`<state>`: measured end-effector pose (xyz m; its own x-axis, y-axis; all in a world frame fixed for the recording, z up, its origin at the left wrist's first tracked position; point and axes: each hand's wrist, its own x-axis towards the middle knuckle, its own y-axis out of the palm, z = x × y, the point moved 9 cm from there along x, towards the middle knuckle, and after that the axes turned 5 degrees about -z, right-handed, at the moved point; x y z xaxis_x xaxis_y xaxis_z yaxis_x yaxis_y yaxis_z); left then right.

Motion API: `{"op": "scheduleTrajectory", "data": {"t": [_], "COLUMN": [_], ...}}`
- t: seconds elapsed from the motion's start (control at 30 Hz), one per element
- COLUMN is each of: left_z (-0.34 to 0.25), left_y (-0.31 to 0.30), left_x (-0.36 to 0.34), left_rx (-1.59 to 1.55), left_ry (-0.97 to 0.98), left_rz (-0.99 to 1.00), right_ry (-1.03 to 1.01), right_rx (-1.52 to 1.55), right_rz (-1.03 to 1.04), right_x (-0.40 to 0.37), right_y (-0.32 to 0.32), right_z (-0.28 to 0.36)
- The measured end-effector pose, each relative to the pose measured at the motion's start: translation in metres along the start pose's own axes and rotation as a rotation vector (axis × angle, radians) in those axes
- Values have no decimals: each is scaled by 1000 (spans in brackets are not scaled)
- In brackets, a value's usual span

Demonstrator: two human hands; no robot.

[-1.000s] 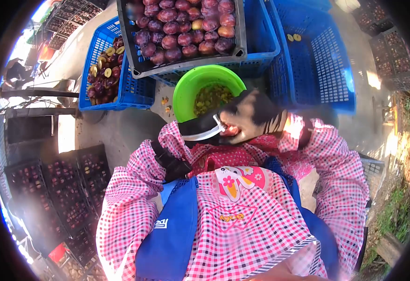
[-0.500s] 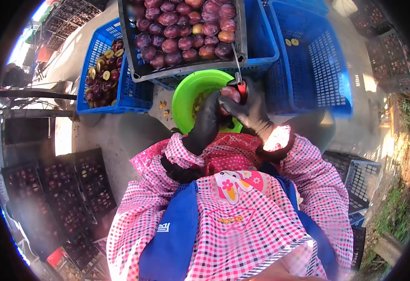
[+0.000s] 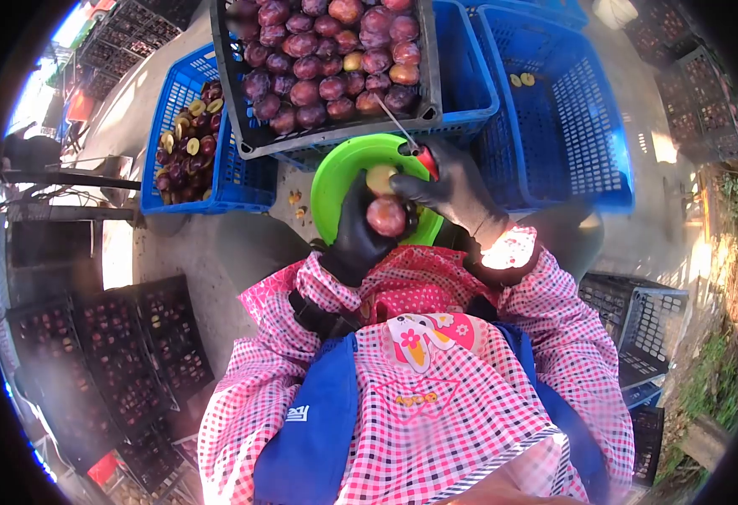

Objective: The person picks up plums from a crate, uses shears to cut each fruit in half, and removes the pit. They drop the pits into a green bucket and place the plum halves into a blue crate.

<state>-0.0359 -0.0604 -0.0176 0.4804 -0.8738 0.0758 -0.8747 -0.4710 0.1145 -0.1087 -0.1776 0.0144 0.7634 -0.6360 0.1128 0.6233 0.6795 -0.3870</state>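
Observation:
Over the green bowl point(image 3: 327, 189), my black-gloved left hand point(image 3: 359, 229) is wrapped round a plum point(image 3: 386, 216). My right hand point(image 3: 453, 189), gloved too, grips a red-handled knife point(image 3: 426, 162), its thin blade pointing up and left toward the black crate. The right fingertips touch a cut plum half point(image 3: 380, 179) with its pale flesh showing, just above the whole-looking plum. Beyond the bowl, the black crate point(image 3: 259, 145) holds many purple-red plums. The bottom of the bowl is mostly hidden by my hands.
At the left, a blue basket point(image 3: 242, 181) holds cut plums. Another blue basket point(image 3: 546, 181) at the right contains two pale halves point(image 3: 521, 80). Black crates of plums point(image 3: 108, 353) lie at the lower left, and empty-looking crates point(image 3: 642, 328) at the lower right.
The plum in my hands has been parted, showing a pale cut face. Both hands have shifted slightly, and the knife now tilts further left.

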Motion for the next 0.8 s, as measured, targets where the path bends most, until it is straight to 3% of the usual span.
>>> {"op": "scheduleTrajectory", "data": {"t": [0.07, 0.13, 0.2, 0.23, 0.27, 0.33, 0.37, 0.4, 0.43, 0.47, 0.53, 0.6, 0.67, 0.7, 0.77, 0.8], "left_z": [0, -21, 32, 19, -1, -49, -83, -119, -143, -149, -132, -64, -34, -21, 42, 35], "left_y": [0, 16, 28, 2, -36, -161, -211, -230, -225, -217, -171, -144, -98, -92, -80, -75], "left_x": [-11, -9, -6, 6, 15, 35, 38, 46, 50, 63, 115, 163, 176, 187, 209, 210], "left_rx": [63, -7, -859, -470, -87, 305, 427, 800, 1170, 1169, 1167, 1268, 1207, 1205, 1762, 1760], "left_ry": [159, 159, -656, -555, -446, -123, 53, 316, 582, 584, 345, 398, 201, 211, 96, 105], "left_rz": [4, 106, 31, -34, -100, -536, -774, -804, -807, -807, -371, -184, -86, -86, 247, 248], "right_ry": [10, 29, 112, -63, 137, 154, 187, 224, 138, 137, 205, 137, 13, 106, 79, 55], "right_rx": [-10, -15, 282, 97, 244, 252, -86, -377, -583, -583, -281, -219, -476, -461, -392, -322], "right_rz": [70, 146, 181, -9, -98, -295, -380, -450, -531, -533, -563, -580, -542, -508, -512, -510], "right_x": [-4, -9, -10, -1, -4, 4, 6, 2, 1, 1, 5, 8, 7, 4, 0, -2], "right_y": [11, 24, 29, 1, -23, -91, -131, -163, -169, -180, -203, -190, -168, -160, -150, -146], "right_z": [-7, -16, -25, -10, -21, -23, -27, -8, -6, -9, -23, -19, 10, 14, 15, 15]}}
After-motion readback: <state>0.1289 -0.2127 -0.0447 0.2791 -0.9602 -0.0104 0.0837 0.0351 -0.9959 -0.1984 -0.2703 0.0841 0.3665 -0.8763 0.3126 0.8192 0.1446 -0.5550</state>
